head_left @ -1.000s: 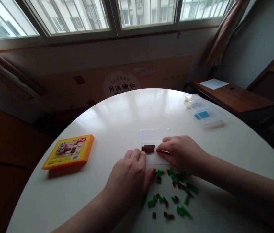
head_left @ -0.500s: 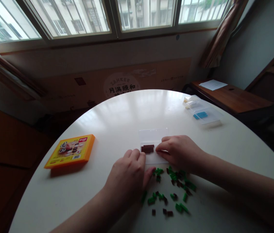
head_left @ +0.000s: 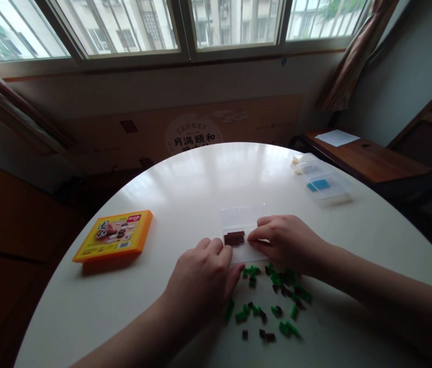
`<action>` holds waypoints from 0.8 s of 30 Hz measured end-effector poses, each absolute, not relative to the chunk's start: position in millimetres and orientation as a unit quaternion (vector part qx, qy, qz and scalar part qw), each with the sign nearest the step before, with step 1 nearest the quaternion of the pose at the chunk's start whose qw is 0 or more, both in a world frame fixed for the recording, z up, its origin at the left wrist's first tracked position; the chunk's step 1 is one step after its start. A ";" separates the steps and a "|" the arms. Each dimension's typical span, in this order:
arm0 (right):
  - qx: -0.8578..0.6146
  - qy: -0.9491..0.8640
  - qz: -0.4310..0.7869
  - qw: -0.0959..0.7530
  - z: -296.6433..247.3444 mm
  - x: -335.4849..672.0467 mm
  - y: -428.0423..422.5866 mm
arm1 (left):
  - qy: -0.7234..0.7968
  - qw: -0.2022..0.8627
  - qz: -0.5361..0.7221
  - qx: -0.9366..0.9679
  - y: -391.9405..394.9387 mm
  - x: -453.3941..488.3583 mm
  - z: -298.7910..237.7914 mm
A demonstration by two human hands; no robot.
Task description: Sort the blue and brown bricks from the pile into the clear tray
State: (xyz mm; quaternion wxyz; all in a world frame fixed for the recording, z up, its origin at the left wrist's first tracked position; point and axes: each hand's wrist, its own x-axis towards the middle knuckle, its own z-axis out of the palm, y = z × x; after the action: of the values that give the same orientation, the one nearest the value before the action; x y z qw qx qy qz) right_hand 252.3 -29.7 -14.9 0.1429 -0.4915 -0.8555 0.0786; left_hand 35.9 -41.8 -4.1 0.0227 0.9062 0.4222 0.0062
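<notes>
A small clear plastic box (head_left: 241,252) lies with its lid (head_left: 243,213) folded open on the white table. Inside it, dark brown building bricks (head_left: 234,238) sit in a tight block of rows. My left hand (head_left: 205,271) grips the box's left edge, fingers curled and thumb toward the near side. Over the right part of the box, my right hand (head_left: 283,237) has thumb and forefinger pinched just right of the brown block; whatever is between the fingertips is too small to make out. Loose green bricks (head_left: 285,328) and brown bricks (head_left: 270,337) are scattered in front of the box.
To the left lies a yellow-orange game box (head_left: 114,236). At the far right of the round table (head_left: 185,189) stands another clear case (head_left: 333,193) with blue pieces (head_left: 318,185) inside. Beyond the table's edge is a wooden side table (head_left: 384,161) with papers (head_left: 337,137).
The view has shifted slightly, so everything appears a little further right and lower. Both hands keep nearly the same place and pose at the box.
</notes>
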 end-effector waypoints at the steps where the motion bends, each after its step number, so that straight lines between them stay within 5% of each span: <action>1: -0.494 -0.854 0.081 0.145 -15.4 252.0 -29.9 | 0.422 0.025 0.008 0.906 -41.7 35.7 -4.2; 24: -0.547 -0.819 0.083 0.152 -19.4 242.4 -30.9 | 0.412 0.020 0.011 0.911 -42.5 37.2 -4.2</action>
State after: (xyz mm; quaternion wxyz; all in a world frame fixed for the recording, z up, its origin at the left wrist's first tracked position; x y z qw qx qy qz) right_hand 242.4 -30.9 -19.4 0.1519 -0.5474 -0.8187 0.0834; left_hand 37.2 -42.5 -4.2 0.0197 0.9108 0.4122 0.0106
